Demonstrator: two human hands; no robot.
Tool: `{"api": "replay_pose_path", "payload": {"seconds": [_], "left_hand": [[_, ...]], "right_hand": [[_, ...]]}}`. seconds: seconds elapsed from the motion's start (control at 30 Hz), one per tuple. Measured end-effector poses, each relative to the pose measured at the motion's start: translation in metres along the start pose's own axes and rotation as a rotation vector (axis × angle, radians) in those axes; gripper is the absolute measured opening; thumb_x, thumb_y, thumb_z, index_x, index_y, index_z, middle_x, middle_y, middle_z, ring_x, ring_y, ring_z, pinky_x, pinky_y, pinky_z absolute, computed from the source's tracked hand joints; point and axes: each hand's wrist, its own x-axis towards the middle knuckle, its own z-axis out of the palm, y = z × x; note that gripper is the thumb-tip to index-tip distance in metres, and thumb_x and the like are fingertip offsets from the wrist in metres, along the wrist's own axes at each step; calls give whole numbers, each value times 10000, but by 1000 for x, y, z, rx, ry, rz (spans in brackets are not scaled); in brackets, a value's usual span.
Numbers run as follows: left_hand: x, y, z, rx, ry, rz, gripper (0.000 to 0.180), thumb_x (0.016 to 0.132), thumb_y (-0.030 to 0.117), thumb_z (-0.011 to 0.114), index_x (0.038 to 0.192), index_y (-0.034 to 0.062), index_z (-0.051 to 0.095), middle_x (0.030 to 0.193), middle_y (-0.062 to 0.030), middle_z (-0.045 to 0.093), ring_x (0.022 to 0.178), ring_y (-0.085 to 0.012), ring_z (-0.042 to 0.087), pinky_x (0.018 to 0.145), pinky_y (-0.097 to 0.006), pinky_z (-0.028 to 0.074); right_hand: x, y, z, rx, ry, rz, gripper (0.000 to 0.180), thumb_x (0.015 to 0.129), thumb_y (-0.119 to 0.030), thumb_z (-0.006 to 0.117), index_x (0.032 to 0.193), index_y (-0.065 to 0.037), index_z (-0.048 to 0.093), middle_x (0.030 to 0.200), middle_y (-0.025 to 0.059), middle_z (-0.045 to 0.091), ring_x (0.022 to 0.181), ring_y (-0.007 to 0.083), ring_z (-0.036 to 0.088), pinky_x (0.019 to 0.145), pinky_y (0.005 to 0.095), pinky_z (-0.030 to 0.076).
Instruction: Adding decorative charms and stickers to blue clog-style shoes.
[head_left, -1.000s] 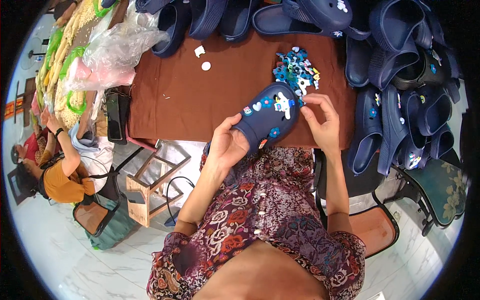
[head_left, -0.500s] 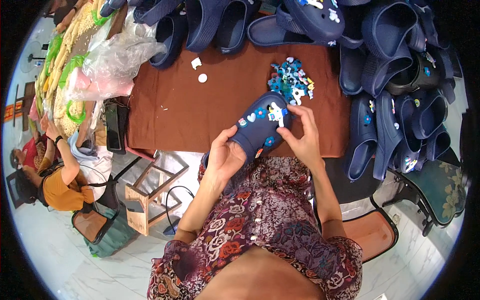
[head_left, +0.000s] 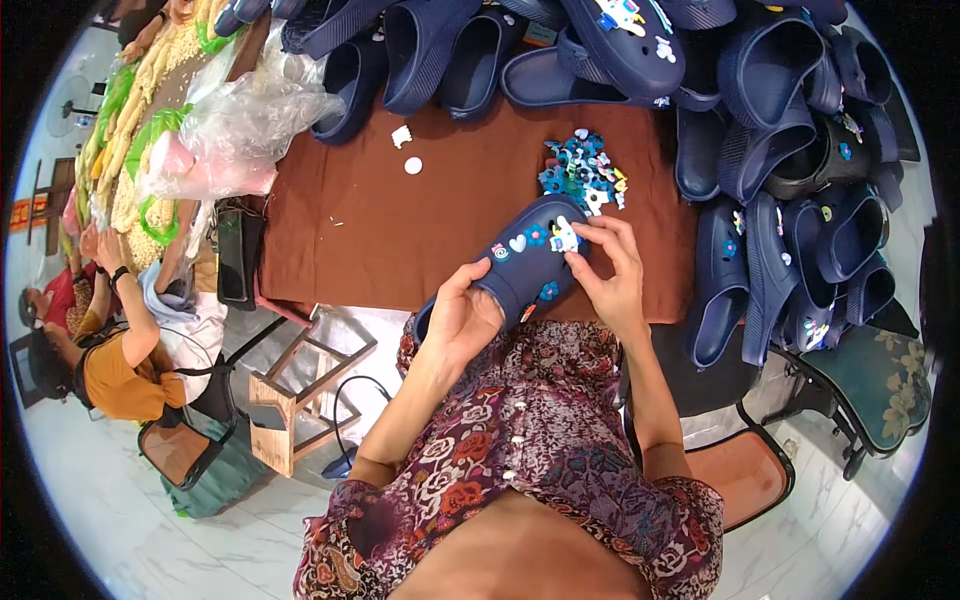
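Observation:
My left hand (head_left: 462, 315) is wrapped round the heel end of a navy clog (head_left: 522, 274), thumb on top, its toe tilted away to the right. My right hand (head_left: 614, 278) pinches a white character-shaped charm (head_left: 564, 237) at the clog's toe with thumb and fingertips; whether the charm is fully seated in its hole I cannot tell. Other charms sit on the upper: a white heart (head_left: 517, 243), a round pink-and-white one (head_left: 501, 252) and blue flowers (head_left: 549, 291). Just beyond the toe lies a pile of blue, white and yellow charms (head_left: 580, 172).
A brown cloth (head_left: 400, 240) covers the table. Navy clogs (head_left: 770, 70) crowd its far and right sides. A white disc (head_left: 413, 166) and a small white piece (head_left: 401, 136) lie at the back left, near clear plastic bags (head_left: 245, 110). Another person (head_left: 125, 370) works at the left.
My view has shifted slightly, so the table and clogs sit a little lower. My right fingers have closed in tighter over the white charm; the left hand keeps its hold.

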Motion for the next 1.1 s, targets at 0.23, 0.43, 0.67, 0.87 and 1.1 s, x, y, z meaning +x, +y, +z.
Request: {"api": "replay_pose_path", "payload": {"seconds": [0.23,0.43,0.67,0.87,1.1], "left_hand": [[1,-1,1,-46,-27,-12,453,960,191,516,1323,-74,454,1362,-217,533,1261,-313,529,1114,-458,380],[8,3,-6,-69,-17,-11,452,957,193,522,1321,-67,460,1343,-211,552,1263,-314,527,1104,-479,385],[-3,11,9,-99,-138,-13,341,936,206,559,1235,42,571,1333,-147,583,1257,-294,531,1105,-500,356],[-1,8,10,-82,-158,55,343,913,220,565,1217,66,605,1315,-134,601,1260,-284,530,1127,-483,330],[4,3,44,-157,-293,37,354,863,247,590,1192,118,616,1301,-96,607,1243,-272,527,1110,-475,336]], "right_hand": [[0,1,0,1,-10,9,329,805,-126,756,1125,-91,690,1169,107,560,1086,258,578,930,349,457],[5,6,1,8,-28,0,308,843,-127,723,1143,-76,678,1183,107,562,1106,248,575,936,349,459],[1,9,-1,293,101,100,323,920,-34,625,1231,6,548,1216,121,549,1096,203,579,889,328,514],[-50,17,18,419,11,330,561,888,-100,696,1356,-8,400,1199,140,563,1061,196,591,855,335,518],[-85,-6,53,398,-329,277,753,825,-196,785,1408,-12,344,1273,162,544,1160,267,577,932,402,521]]}}
